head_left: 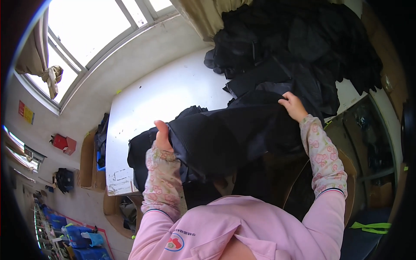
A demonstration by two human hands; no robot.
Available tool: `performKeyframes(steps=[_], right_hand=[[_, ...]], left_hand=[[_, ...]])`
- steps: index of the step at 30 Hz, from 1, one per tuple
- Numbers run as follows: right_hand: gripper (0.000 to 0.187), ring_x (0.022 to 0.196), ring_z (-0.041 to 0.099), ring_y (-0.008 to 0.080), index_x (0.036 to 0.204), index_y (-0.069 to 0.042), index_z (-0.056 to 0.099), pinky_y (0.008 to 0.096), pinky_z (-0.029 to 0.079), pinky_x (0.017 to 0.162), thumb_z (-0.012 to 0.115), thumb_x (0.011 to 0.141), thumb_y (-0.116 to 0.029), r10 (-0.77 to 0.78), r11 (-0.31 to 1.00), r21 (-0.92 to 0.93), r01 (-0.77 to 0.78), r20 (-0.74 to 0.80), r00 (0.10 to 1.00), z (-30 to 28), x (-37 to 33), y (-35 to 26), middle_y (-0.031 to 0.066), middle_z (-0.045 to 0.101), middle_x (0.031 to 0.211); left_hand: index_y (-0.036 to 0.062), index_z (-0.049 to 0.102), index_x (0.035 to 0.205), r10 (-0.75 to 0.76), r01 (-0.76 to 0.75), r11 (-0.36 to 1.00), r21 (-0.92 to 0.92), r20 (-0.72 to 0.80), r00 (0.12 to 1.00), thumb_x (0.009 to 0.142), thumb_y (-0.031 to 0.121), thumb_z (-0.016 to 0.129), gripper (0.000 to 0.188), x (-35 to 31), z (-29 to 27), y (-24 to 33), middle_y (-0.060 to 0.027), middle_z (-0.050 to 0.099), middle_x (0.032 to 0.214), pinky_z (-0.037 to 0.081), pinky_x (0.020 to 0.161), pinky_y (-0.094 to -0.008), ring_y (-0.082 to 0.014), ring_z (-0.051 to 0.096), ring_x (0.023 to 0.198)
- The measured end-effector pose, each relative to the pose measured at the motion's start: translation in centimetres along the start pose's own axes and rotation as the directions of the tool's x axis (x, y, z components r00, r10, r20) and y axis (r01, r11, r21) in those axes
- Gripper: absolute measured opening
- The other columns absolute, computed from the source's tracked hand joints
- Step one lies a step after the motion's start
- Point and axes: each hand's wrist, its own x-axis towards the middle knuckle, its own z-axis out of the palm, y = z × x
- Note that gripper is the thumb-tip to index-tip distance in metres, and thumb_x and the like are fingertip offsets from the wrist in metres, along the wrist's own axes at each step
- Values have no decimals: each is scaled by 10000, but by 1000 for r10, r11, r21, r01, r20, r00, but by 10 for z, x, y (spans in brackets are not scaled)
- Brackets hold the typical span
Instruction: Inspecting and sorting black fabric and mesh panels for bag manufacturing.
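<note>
Forearms (323, 154) reach forward; right hand (294, 107) pinches black cloth (212, 141); left hand (163, 138) thumb-up, fingers hidden, grip unclear.

Pink polo shirt (277, 219) with a pointed collar (216, 242); left of the collar, a round red-and-white emblem (175, 242) ringed in blue, beside dark lettering (182, 233). Outward from the collar, pale sleeve covers (321, 154), pink-flowered, gather behind the hands (163, 138).

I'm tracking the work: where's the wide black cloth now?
The black cloth is central in the head view, spread between left hand and right hand, at the near edge of the white table, below-left of the black heap.
</note>
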Motion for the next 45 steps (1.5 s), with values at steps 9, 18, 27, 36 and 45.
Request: performKeyframes(steps=[9,18,27,36,45], right_hand=[[191,768,638,238,1009,-24,574,317,481,690,633,897,-166,-636,771,112,626,143,758,-44,6,-238,124,658,862],[129,723,646,346,949,-50,604,388,509,620,635,892,-161,-708,670,-424,610,-119,696,-54,-20,-177,137,661,810],[477,846,630,266,1200,-68,581,354,493,732,730,811,-301,-673,736,-274,619,-204,711,-75,-20,-231,100,642,970],[284,562,581,141,974,41,671,285,481,534,642,876,-225,-432,842,478,249,322,843,-59,32,-307,71,653,732],[455,660,660,167,1177,72,608,239,514,562,670,852,-242,-516,638,733,237,178,838,21,28,-419,142,683,904]], left_hand=[[99,396,1426,187,-474,-551,687,655,732,789,434,743,800,80,111,72,-204,370,1477,272,1129,-477,-388,407,1335],[66,592,904,-57,-555,-543,630,632,773,888,400,616,336,134,136,98,-146,621,753,467,630,-439,-369,602,742],[61,628,872,-115,-662,-496,562,713,691,836,380,673,324,140,153,75,-128,626,795,481,676,-421,-335,616,804],[45,645,864,654,-106,140,984,-11,757,910,315,657,274,158,7,89,-27,603,741,436,609,-272,-98,517,662],[32,563,1177,-268,247,962,-118,-220,938,994,371,447,402,13,12,-89,-138,586,1146,416,997,-365,-244,533,1038]])
